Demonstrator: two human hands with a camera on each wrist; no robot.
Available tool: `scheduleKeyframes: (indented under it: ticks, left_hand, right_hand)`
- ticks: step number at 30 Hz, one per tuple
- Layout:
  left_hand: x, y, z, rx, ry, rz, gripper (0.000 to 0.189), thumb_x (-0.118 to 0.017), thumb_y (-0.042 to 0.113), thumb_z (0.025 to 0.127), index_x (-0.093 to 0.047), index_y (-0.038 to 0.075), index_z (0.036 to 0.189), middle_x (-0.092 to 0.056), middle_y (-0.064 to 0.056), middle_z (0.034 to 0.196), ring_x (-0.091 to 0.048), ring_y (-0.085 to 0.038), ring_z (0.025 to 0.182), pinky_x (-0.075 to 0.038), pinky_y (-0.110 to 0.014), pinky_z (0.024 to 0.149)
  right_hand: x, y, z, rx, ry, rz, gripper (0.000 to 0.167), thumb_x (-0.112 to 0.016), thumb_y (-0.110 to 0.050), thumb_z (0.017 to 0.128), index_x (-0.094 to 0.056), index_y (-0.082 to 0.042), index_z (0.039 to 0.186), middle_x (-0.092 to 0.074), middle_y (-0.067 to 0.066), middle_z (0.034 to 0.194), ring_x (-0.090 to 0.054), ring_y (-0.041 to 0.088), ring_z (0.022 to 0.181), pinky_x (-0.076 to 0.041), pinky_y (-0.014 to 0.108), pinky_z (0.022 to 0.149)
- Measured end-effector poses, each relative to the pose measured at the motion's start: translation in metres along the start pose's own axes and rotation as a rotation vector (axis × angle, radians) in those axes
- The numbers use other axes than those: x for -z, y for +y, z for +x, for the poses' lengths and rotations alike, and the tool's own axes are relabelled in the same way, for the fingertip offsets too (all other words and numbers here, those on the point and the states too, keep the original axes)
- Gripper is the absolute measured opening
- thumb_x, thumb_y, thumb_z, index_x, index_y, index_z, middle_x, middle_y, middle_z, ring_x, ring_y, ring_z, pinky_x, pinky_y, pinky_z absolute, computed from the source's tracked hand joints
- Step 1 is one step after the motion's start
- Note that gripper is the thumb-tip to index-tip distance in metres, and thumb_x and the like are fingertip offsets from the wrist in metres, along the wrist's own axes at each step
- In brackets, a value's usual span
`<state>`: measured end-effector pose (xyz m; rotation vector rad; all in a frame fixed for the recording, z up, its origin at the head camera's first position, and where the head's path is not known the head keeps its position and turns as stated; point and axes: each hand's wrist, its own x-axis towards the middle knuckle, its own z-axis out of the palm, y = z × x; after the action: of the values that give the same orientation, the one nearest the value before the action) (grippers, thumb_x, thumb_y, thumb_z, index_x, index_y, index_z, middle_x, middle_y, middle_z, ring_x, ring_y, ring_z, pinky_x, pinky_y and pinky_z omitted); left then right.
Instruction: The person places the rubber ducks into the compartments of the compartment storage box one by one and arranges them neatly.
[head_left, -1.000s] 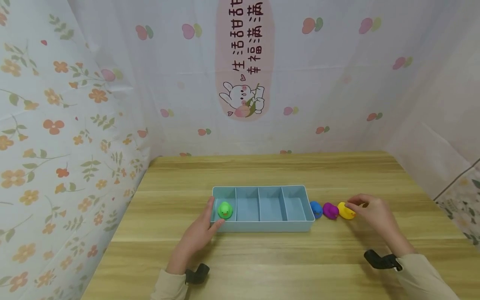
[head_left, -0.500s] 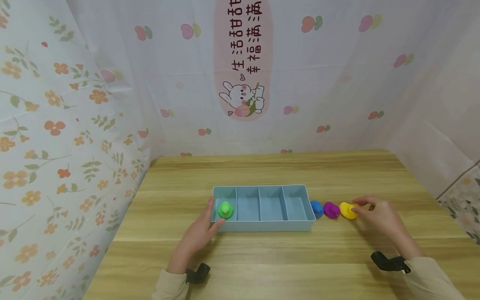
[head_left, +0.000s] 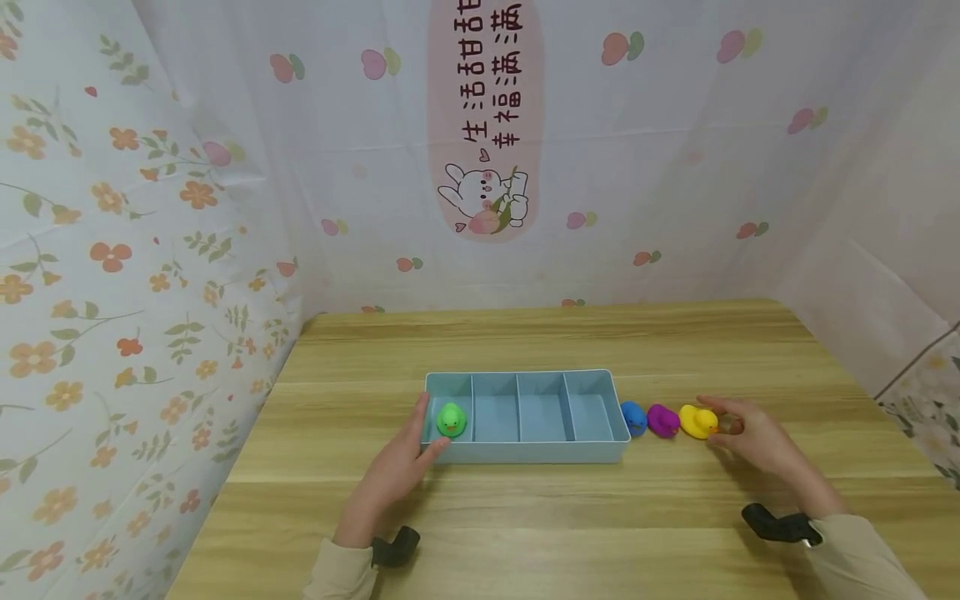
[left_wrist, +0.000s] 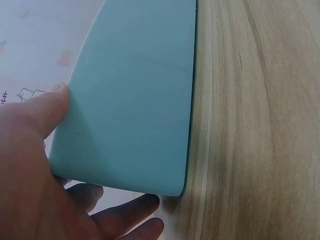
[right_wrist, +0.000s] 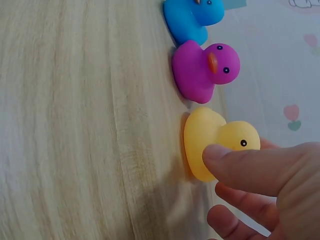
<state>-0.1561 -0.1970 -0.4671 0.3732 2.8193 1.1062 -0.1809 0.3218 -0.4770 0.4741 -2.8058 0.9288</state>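
Note:
A light blue divided box [head_left: 525,452] stands on the table in the head view, with a green rubber duck [head_left: 451,420] in its leftmost compartment. My left hand [head_left: 393,467] holds the box's left front corner, thumb at the front rim and fingers along the end wall. To the right of the box, a blue duck [head_left: 634,418], a purple duck [head_left: 663,421] and a yellow duck [head_left: 697,422] line up on the table. The right hand [head_left: 761,437] pinches the yellow duck by its right side; in the right wrist view the thumb [right_wrist: 240,167] presses its body.
The wooden table [head_left: 525,525] meets a patterned cloth [head_left: 360,208] at its back. Thin dividers part the box into several compartments. The blue duck sits close against the box's right end. Dark straps [head_left: 780,525] sit at both wrists.
My right hand has shifted slightly right and lower around the yellow duck, its thumb moving to the duck's near side. The yellow duck's head now shows more. My left hand has stayed still.

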Motion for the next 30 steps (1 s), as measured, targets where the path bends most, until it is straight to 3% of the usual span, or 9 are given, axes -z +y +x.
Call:
scheduleKeyframes:
  ticks: [3, 8, 10, 14, 17, 26, 30]
  left_hand:
    - [0.0, 0.0, 0.0, 0.002, 0.0, -0.005, 0.081, -0.049, 0.045, 0.098, -0.004, 0.009, 0.154, -0.017, -0.017, 0.158, -0.027, -0.035, 0.142, -0.027, -0.051, 0.114]
    - [-0.002, 0.0, -0.001, -0.002, 0.002, -0.005, 0.081, -0.049, 0.044, 0.098, -0.005, 0.008, 0.154, -0.017, -0.017, 0.158, -0.028, -0.035, 0.142, -0.027, -0.051, 0.114]
    - [-0.002, 0.0, -0.001, -0.003, 0.001, -0.007, 0.081, -0.049, 0.044, 0.098, -0.005, 0.008, 0.154, -0.017, -0.018, 0.158, -0.028, -0.036, 0.142, -0.027, -0.051, 0.114]
    - [-0.002, 0.0, -0.001, -0.006, 0.002, -0.004, 0.081, -0.049, 0.045, 0.098, -0.005, 0.008, 0.154, -0.018, -0.017, 0.158, -0.028, -0.035, 0.141, -0.028, -0.051, 0.113]
    - [-0.002, -0.001, -0.001, -0.006, 0.003, -0.001, 0.081, -0.049, 0.046, 0.097, -0.005, 0.009, 0.155, -0.019, -0.017, 0.158, -0.029, -0.035, 0.141, -0.028, -0.051, 0.113]
    - [-0.002, -0.002, 0.0, 0.0, 0.002, -0.005, 0.082, -0.048, 0.047, 0.097, -0.004, 0.009, 0.155, -0.018, -0.017, 0.158, -0.028, -0.035, 0.141, -0.027, -0.051, 0.114]
    - [-0.002, -0.002, 0.0, 0.001, 0.004, -0.015, 0.082, -0.049, 0.046, 0.097, -0.004, 0.009, 0.155, -0.019, -0.017, 0.158, -0.028, -0.035, 0.141, -0.027, -0.051, 0.114]
  right_hand:
    - [-0.002, 0.003, 0.0, 0.013, 0.008, -0.004, 0.053, -0.077, 0.004, 0.072, -0.058, 0.008, 0.122, -0.062, 0.027, 0.109, -0.039, 0.0, 0.065, -0.036, 0.02, 0.052]
    - [-0.004, 0.005, -0.001, 0.001, 0.011, -0.039, 0.045, -0.075, 0.004, 0.074, -0.063, 0.005, 0.117, -0.063, 0.027, 0.112, -0.041, -0.011, 0.083, -0.043, 0.018, 0.06]
    - [-0.004, 0.004, -0.002, -0.033, 0.01, -0.058, 0.043, -0.076, 0.001, 0.075, -0.065, 0.003, 0.116, -0.063, 0.027, 0.113, -0.045, -0.006, 0.091, -0.045, 0.018, 0.065]
    - [-0.004, 0.0, -0.004, -0.119, -0.007, -0.066, 0.042, -0.077, -0.006, 0.077, -0.065, 0.002, 0.116, -0.061, 0.028, 0.113, -0.054, 0.019, 0.091, -0.044, 0.019, 0.065]
    - [-0.005, -0.001, -0.006, -0.166, -0.013, -0.058, 0.042, -0.077, -0.008, 0.078, -0.064, 0.004, 0.117, -0.06, 0.03, 0.111, -0.057, 0.029, 0.091, -0.044, 0.019, 0.064]
    - [0.0, -0.004, -0.004, -0.272, -0.043, -0.037, 0.051, -0.075, -0.022, 0.083, -0.058, 0.008, 0.122, -0.061, 0.031, 0.114, -0.062, 0.036, 0.089, -0.047, 0.028, 0.062]
    - [0.003, -0.006, -0.001, -0.268, -0.021, -0.051, 0.049, -0.074, -0.025, 0.084, -0.06, 0.007, 0.119, -0.063, 0.028, 0.11, -0.061, 0.027, 0.085, -0.046, 0.027, 0.061]
